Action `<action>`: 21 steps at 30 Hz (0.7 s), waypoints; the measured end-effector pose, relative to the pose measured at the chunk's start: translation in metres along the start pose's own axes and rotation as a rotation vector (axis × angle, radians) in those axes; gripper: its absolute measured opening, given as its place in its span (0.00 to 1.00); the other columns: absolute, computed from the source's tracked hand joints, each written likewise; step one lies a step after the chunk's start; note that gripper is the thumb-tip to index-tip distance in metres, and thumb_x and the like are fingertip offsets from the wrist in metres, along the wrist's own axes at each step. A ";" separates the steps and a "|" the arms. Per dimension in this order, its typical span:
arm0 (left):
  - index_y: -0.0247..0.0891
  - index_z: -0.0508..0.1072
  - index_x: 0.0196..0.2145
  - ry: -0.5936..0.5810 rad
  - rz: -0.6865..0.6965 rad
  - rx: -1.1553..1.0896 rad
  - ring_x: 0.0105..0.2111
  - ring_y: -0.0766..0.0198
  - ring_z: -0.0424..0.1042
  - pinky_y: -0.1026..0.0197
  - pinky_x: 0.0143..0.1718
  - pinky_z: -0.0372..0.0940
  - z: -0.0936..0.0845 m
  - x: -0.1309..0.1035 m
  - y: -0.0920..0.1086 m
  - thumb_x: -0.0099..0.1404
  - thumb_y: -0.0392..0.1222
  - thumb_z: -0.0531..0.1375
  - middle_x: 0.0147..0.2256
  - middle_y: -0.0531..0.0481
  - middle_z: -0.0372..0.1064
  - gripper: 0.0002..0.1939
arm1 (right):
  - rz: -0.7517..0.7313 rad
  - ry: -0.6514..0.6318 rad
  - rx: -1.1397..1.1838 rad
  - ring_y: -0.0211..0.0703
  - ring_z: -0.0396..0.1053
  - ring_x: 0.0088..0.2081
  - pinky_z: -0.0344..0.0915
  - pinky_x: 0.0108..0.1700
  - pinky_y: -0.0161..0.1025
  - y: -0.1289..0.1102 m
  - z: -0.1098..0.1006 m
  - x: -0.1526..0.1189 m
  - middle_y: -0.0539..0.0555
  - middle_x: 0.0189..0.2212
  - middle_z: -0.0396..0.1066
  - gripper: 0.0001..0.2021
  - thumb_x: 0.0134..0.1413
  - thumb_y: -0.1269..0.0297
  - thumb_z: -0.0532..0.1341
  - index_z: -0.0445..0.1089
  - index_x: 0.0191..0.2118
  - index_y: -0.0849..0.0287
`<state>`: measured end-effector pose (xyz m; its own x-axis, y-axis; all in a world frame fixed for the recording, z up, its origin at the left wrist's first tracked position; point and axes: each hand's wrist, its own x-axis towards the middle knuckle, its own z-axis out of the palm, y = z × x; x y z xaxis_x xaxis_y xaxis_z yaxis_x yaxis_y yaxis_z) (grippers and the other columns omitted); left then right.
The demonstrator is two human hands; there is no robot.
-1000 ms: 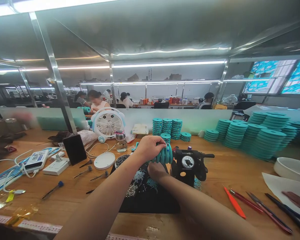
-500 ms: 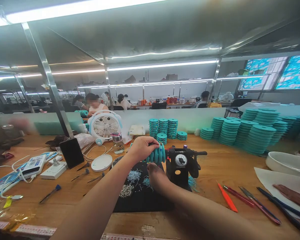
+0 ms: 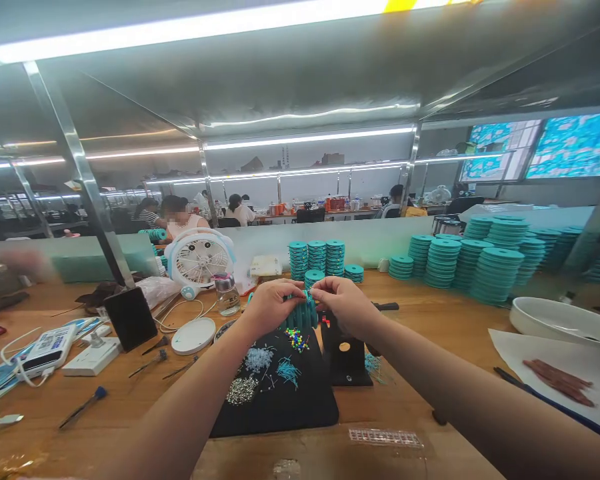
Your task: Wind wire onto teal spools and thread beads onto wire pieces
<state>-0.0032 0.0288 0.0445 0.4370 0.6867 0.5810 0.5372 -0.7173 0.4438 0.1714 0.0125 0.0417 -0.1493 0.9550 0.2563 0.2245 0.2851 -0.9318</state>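
A row of teal spools (image 3: 307, 317) lies sideways, rims upright, beside a black machine (image 3: 347, 357) whose dial my right hand covers. From the left, my left hand (image 3: 270, 305) bends over the spools, thumb and fingers pinched at their upper rims. Close against it, my right hand (image 3: 347, 307) pinches at the same rims; whatever is between the fingertips is too small to name. Beneath, a black mat (image 3: 300, 410) carries colourful round-headed pins (image 3: 297, 340), pale blue bits (image 3: 259, 360), thin teal strips (image 3: 289, 372) and a heap of shiny metal pieces (image 3: 242, 391).
Stacks of teal spools stand at the back centre (image 3: 317, 257) and back right (image 3: 444, 267). To the left are a white fan (image 3: 200, 259), a glass bottle (image 3: 227, 297), a black tablet-like panel (image 3: 130, 320) and thin tools. A white bowl (image 3: 523, 319) sits at right. Co-workers sit beyond the partition.
My right hand has risen from below the spools to their top, meeting the left hand. The pins on the mat have come into sight. The view has turned slightly right.
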 end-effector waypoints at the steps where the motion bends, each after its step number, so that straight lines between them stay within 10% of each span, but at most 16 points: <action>1: 0.43 0.78 0.31 -0.004 0.002 0.001 0.43 0.60 0.73 0.56 0.48 0.65 0.000 0.000 0.000 0.58 0.33 0.60 0.41 0.50 0.75 0.08 | 0.010 -0.019 0.009 0.37 0.65 0.21 0.64 0.24 0.34 0.000 -0.001 0.004 0.48 0.21 0.66 0.05 0.52 0.66 0.57 0.66 0.28 0.59; 21: 0.44 0.76 0.36 -0.073 -0.024 0.008 0.37 0.61 0.73 0.59 0.41 0.66 -0.002 -0.002 0.003 0.60 0.36 0.56 0.36 0.53 0.76 0.10 | -0.015 -0.078 -0.191 0.36 0.64 0.20 0.58 0.19 0.30 -0.006 0.002 0.011 0.46 0.15 0.63 0.05 0.48 0.69 0.59 0.68 0.24 0.60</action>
<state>-0.0040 0.0247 0.0463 0.4753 0.7105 0.5189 0.5539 -0.6999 0.4509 0.1666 0.0211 0.0493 -0.2266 0.9433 0.2426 0.3993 0.3171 -0.8603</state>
